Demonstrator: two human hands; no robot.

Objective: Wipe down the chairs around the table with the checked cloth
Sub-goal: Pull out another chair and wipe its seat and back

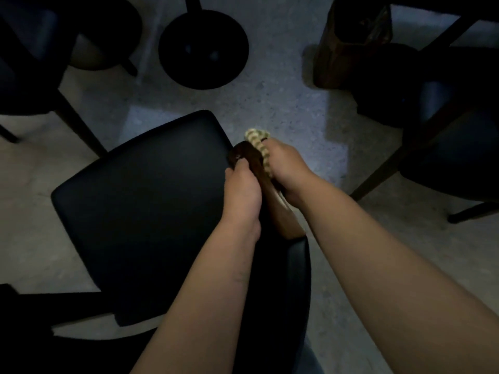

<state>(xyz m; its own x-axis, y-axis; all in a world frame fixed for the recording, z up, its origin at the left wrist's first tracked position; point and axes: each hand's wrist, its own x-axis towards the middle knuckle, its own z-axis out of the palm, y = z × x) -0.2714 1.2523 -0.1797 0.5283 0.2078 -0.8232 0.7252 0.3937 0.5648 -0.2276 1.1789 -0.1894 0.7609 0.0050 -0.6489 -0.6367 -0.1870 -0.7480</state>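
A chair with a black padded seat (145, 211) stands below me, its dark wooden armrest (249, 160) running along the right side. My left hand (243, 190) grips that armrest from the seat side. My right hand (286, 168) holds the bunched checked cloth (260, 147), cream and green, and presses it against the outer side of the same armrest. The black chair back (294, 279) curves under my forearms.
The round black base of a table pedestal (204, 49) sits on the grey speckled floor (270, 103) ahead. Dark chairs stand at the left (27, 63) and right (453, 130). A brown wooden piece (351, 44) stands at the upper right.
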